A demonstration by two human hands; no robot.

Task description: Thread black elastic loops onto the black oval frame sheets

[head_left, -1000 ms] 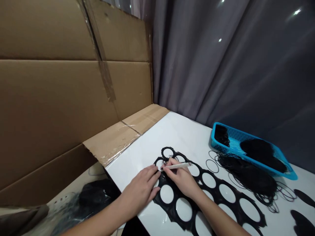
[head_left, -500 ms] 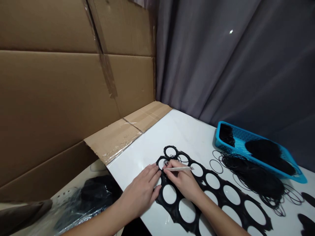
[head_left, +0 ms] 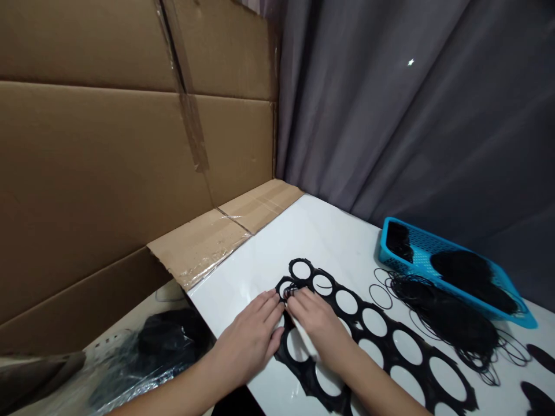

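L hand [head_left: 251,332] lies flat on L edge of blk holed sheet [head_left: 388,348], fingers together & extended, not gripping anything visible. R hand [head_left: 318,323] curled narrow, w/ white stick tool [head_left: 307,342] held along under its palm; fingertips at a small tangle of blk loops [head_left: 290,290] over a hole near sheet's far L end. Can't tell if fingers pinch the loops. A short dark strand crosses the next hole over.

Sheet's flat on white tabletop [head_left: 338,231], running from L hand to bottom R, rows of round holes. Beyond it, R side: heap of thin blk rings [head_left: 446,315] touching or just beside blue basket [head_left: 420,257], which has 2 blk piles inside. Blk discs [head_left: 541,358] at far R edge.

Cardboard [head_left: 108,173] w/ tape [head_left: 195,133] on L; grey curtain [head_left: 368,115] behind. Lower L, small dark marks nr plastic bag [head_left: 165,341], too blurred to read; tool's markings, if any, hidden.
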